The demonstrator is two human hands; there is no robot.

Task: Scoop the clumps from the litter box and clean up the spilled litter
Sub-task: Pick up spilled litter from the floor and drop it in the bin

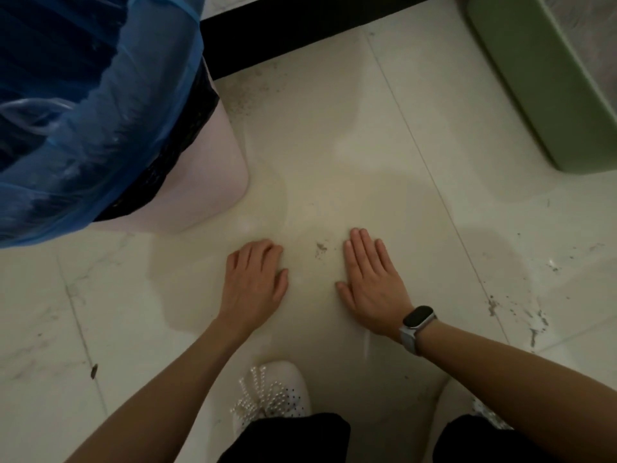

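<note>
I am crouched over the tiled floor (334, 135) with both of my hands down flat on it, and neither one holds anything. My left hand (255, 279) lies with its fingers lightly bent against the tile; my right hand (370, 279), the one with the watch (417, 324) at the wrist, lies with its fingers straight and together.

Between my 2 hands sits a small pinch of spilled litter (321, 247), just beside my right fingertips and apart from my left. I judge that I am at the clean-up part of the task, gathering stray grains by hand, and that this part is not finished. More grey specks (248, 101) are scattered on the tile near the black strip (300, 35), beyond the bin, and another dirty patch (514, 312) lies well off to my right.

The green litter box (534, 95) stands at the upper right, well apart from my hands. Only its outer wall shows clearly, so I cannot tell whether the clumps are already scooped out. The bin with the blue bag (110, 105) stands at my upper left, near enough to take what I collect. No scoop is in view.

What is left, as I judge it: gather the pinch between my hands, then the 2 other patches, and drop it all in the bin.
</note>
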